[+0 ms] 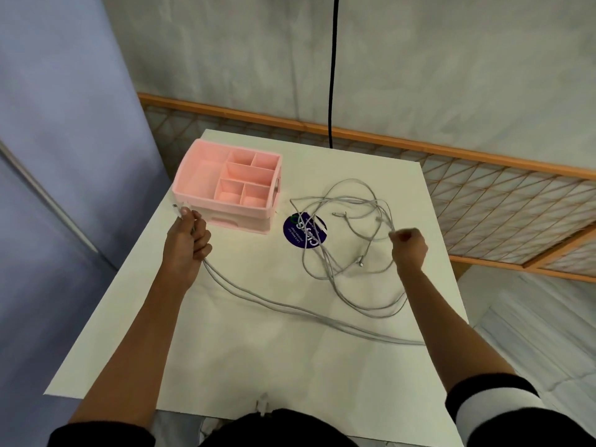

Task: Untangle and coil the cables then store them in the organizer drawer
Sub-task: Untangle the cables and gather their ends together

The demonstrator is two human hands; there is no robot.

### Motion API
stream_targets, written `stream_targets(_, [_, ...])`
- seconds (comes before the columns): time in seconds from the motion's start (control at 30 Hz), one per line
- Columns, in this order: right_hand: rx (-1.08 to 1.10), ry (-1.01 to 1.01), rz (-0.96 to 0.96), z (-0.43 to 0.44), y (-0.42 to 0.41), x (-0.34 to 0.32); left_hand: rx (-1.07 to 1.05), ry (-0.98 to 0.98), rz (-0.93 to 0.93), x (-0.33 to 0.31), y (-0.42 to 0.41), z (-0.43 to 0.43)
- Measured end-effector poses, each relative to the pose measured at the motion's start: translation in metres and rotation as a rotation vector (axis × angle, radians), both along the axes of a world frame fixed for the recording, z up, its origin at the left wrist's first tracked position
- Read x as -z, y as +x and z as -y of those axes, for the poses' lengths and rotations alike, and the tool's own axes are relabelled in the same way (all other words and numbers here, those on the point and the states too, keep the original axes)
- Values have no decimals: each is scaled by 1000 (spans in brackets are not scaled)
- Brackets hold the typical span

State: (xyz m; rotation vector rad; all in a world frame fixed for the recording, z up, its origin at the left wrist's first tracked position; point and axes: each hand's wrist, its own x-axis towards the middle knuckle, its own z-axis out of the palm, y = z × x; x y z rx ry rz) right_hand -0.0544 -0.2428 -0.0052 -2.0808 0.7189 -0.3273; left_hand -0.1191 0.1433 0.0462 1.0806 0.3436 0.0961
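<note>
On the white table [258, 366], the pink organizer [238, 217] sits far left and the grey cables [292, 309] lie in a messy heap to its right. The left hand [188, 240] grips cable ends beside the organizer; the right hand [408, 245] is a fist round strands at the heap. It seems best to pull slowly (one loop at a time) so the little plugs [361, 262] don't snag.
</note>
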Motion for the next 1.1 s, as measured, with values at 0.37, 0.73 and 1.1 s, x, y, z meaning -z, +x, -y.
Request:
stream_targets(0.37, [-378,309,367,-96,29,-115,127,-87,58,-8,12,15])
stream_targets(0.73, [-871,364,215,-211,-25,-106,166,-43,139,-22,14,32])
stream_targets(1.1, [-919,336,84,-230,-41,-88,130,-212,186,-25,15,33])
